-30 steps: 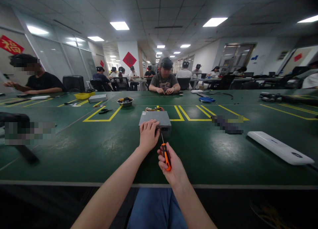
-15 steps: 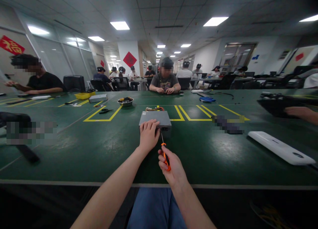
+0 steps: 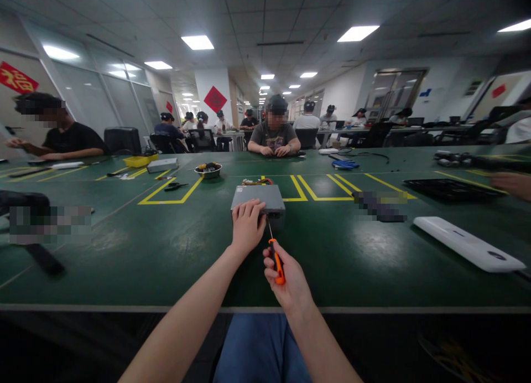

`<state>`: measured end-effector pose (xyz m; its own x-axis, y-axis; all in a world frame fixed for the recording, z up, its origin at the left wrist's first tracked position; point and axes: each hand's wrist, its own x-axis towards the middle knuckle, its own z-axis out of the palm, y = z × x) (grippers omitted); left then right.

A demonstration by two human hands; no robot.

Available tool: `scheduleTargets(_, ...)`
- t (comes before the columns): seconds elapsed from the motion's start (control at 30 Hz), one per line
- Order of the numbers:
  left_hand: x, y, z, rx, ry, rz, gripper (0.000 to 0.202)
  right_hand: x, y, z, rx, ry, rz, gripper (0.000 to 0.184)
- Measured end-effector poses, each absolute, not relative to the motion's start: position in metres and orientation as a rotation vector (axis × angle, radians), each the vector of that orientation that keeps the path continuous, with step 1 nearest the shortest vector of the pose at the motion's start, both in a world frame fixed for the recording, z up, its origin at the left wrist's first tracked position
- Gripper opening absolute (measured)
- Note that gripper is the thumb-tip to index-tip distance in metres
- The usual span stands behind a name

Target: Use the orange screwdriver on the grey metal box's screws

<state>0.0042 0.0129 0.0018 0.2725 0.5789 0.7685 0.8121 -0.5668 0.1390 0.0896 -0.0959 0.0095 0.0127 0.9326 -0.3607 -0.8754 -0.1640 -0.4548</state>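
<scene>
A grey computer power supply [image 3: 269, 197] rests on the green table, its socket side facing me and coloured cables [image 3: 258, 181] at its far side. My left hand [image 3: 248, 223] grips its near left edge, with the fingers over the top and the thumb against the front. Closed around the orange and black handle of a screwdriver [image 3: 279, 268] is my right hand [image 3: 289, 278]. The thin shaft points up at the front face, just below the socket. Whether its tip sits in a screw is too small to tell.
To the right lie a white oblong device [image 3: 464, 243], a partly blurred dark object [image 3: 384, 207] and a black panel [image 3: 452, 189] near another person's hand [image 3: 512, 184]. A metal bowl [image 3: 208, 171] and black clips [image 3: 176, 187] stand beyond at left. A person [image 3: 274, 131] sits opposite.
The screwdriver handle has turned in my right hand, showing a different side. My left hand stays on the power supply. At right, the black panel now lies flat and the other person's hand has drawn away.
</scene>
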Motion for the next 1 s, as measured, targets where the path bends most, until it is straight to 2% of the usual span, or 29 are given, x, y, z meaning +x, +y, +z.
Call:
scheduleTargets(0.13,0.0046,0.0126,0.0019,-2.262,-1.284,-1.184,0.028,0.0920,-0.0971,0.0117,-0.681,-0.124,1.684,0.028)
scheduleTargets(0.37,0.0045,0.0129,0.0016,-2.270,-1.286,-1.188,0.027,0.0932,-0.0963,0.0124,-0.661,-0.135,1.697,0.030)
scheduleTargets(0.53,0.0049,0.0125,0.0017,-2.272,-1.287,-1.184,0.028,0.0934,-0.0945,0.0106,-0.631,-0.120,1.717,0.028)
scheduleTargets(0.73,0.0049,0.0114,0.0026,-2.268,-1.291,-1.186,0.028,0.0938,-0.0949,0.0089,-0.629,-0.068,1.675,0.016)
scheduleTargets(1.0,0.0046,0.0116,0.0027,-2.260,-1.293,-1.185,0.028,0.0971,-0.0962,0.0101,-0.583,-0.066,1.756,0.028)
